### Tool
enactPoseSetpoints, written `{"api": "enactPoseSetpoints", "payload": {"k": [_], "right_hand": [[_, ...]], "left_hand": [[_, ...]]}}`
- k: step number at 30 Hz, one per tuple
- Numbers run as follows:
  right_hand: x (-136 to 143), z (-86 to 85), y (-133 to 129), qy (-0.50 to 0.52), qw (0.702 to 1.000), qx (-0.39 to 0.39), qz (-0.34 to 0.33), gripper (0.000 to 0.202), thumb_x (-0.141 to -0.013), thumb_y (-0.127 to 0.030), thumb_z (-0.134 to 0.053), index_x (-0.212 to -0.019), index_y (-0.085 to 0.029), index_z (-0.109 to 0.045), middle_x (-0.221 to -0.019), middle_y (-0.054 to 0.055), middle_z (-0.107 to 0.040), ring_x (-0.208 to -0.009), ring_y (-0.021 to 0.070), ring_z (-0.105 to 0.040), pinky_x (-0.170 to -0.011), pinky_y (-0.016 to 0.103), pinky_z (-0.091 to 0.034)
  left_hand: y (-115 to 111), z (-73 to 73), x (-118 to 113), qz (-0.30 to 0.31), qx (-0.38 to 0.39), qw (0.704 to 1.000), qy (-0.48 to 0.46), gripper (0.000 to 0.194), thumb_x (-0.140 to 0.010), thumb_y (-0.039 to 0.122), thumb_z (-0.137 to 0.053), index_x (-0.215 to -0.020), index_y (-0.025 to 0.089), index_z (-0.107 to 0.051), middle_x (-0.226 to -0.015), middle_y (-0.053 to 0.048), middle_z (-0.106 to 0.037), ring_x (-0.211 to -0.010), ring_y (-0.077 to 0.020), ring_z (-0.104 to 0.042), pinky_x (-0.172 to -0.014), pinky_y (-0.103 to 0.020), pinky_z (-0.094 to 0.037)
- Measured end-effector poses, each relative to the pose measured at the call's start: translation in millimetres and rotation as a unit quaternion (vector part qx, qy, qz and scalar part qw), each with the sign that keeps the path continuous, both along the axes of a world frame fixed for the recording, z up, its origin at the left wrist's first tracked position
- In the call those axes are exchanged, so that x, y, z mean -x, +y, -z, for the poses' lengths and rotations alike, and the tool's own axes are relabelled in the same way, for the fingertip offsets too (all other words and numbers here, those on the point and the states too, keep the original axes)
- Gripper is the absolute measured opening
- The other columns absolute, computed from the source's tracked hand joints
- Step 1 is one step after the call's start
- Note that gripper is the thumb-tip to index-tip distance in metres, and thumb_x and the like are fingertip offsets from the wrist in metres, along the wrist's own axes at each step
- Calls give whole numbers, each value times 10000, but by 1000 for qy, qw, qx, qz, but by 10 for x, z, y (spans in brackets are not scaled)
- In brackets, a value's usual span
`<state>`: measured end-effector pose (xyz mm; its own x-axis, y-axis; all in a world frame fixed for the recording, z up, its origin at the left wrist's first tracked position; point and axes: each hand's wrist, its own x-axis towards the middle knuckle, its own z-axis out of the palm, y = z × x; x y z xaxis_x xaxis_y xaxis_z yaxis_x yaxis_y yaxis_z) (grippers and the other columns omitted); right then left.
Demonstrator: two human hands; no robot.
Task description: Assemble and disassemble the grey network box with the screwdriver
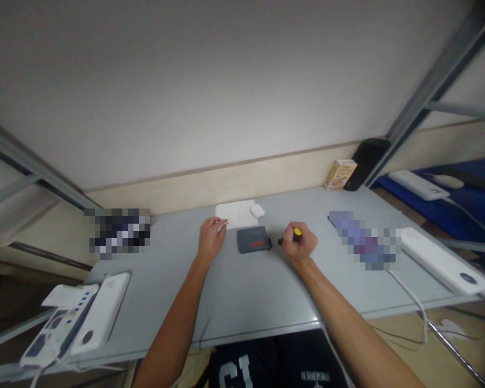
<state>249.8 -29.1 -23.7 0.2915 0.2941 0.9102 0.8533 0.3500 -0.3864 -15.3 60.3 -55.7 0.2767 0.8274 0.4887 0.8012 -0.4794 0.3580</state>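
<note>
A small dark grey box (254, 240) with a red mark lies on the grey table (250, 291), between my two hands. To its right, my right hand (299, 241) is closed around a black and yellow tool (297, 232), whose dark end points toward the box. My left hand (212, 237) is left of the box, its fingers bent near the edge of a white paper sheet (236, 214). Something small and dark shows at its fingertips, too small to name. A white rounded object (257, 210) rests on the paper's right part.
White power strips (101, 312) lie at the left edge, and another white strip (444, 261) is at the right. A yellowish carton (340, 174) and a black speaker-like object (366, 163) stand at the back right. Blurred items lie on both sides.
</note>
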Motion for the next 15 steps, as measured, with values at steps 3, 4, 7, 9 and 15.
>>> {"api": "enactPoseSetpoints", "payload": {"k": [3,4,7,9,15], "right_hand": [[10,12,-35,-1,1000,-7,0,141,-876,-232,-527,-748,-205,-580,-556,-26,-581,-448,114,-489,-481,250,-371],[14,21,-48,1,1000,-8,-6,140,-877,-231,-528,-749,-206,-579,-558,-25,-584,-453,116,-497,-485,250,-379],[29,51,-88,3,999,-10,-30,142,-884,-230,-528,-750,-211,-572,-562,-21,-591,-465,121,-516,-496,252,-396],[37,69,-111,2,999,-12,-35,155,-896,-241,-517,-752,-214,-568,-569,-17,-598,-472,124,-527,-501,254,-404],[32,101,-162,6,1000,-1,-30,198,-922,-278,-483,-749,-215,-556,-570,-15,-595,-470,125,-526,-494,255,-402]], "left_hand": [[-101,-52,-18,7,-11,1000,-11,261,-983,239,-563,-1191,244,-722,-1141,-82,-666,-1051,-240,-579,-942,-414,-482],[-145,-80,-36,19,-13,1000,-20,262,-989,244,-552,-1195,245,-716,-1154,-79,-662,-1055,-232,-581,-953,-415,-476],[-305,-180,-133,92,-6,995,-46,273,-996,282,-549,-1232,260,-683,-1232,-72,-643,-1125,-217,-580,-1022,-421,-447],[-426,-245,-227,150,15,988,-42,346,-995,293,-548,-1334,263,-613,-1321,-79,-612,-1236,-222,-543,-1087,-426,-412],[-635,-334,-428,249,56,965,52,505,-924,389,-656,-1409,289,-553,-1476,-93,-512,-1351,-278,-466,-1147,-490,-353]]}}
